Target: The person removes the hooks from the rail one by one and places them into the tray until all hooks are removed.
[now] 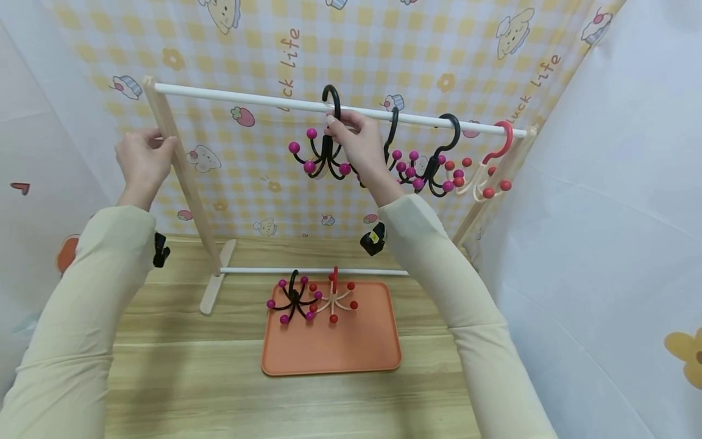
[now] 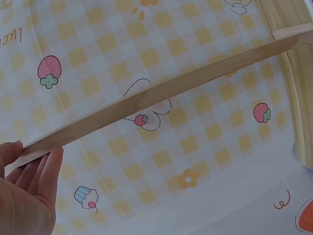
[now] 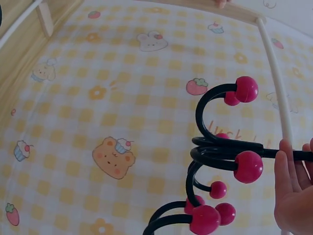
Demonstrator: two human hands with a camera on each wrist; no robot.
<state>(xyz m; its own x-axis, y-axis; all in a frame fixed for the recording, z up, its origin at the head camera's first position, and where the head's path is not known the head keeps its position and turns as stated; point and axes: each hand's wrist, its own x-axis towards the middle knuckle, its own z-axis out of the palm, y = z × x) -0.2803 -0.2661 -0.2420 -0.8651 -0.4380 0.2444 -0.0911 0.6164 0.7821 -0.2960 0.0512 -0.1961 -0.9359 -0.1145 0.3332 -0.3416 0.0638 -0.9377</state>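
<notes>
My left hand (image 1: pixel 144 160) grips the upper part of the rack's left wooden post (image 1: pixel 189 183), thumb on one side and fingers on the other in the left wrist view. With my right hand (image 1: pixel 359 143) I hold the neck of a black multi-arm hook hanger (image 1: pixel 327 146) with magenta ball tips. Its hook rises over the white top rod (image 1: pixel 241 97). In the right wrist view its curved arms (image 3: pixel 200 115) point away from my fingers. Just right of this hand, a second black hanger (image 1: pixel 392 131) hangs on the rod, partly hidden by the hand.
Further right on the rod hang another black hanger (image 1: pixel 433 164) and a red-hooked hanger (image 1: pixel 504 140) with cream arms. Below, an orange tray (image 1: pixel 351 347) on the wooden table bears a black hanger (image 1: pixel 294 297) and a red-and-cream one (image 1: pixel 333 299). A patterned cloth hangs behind.
</notes>
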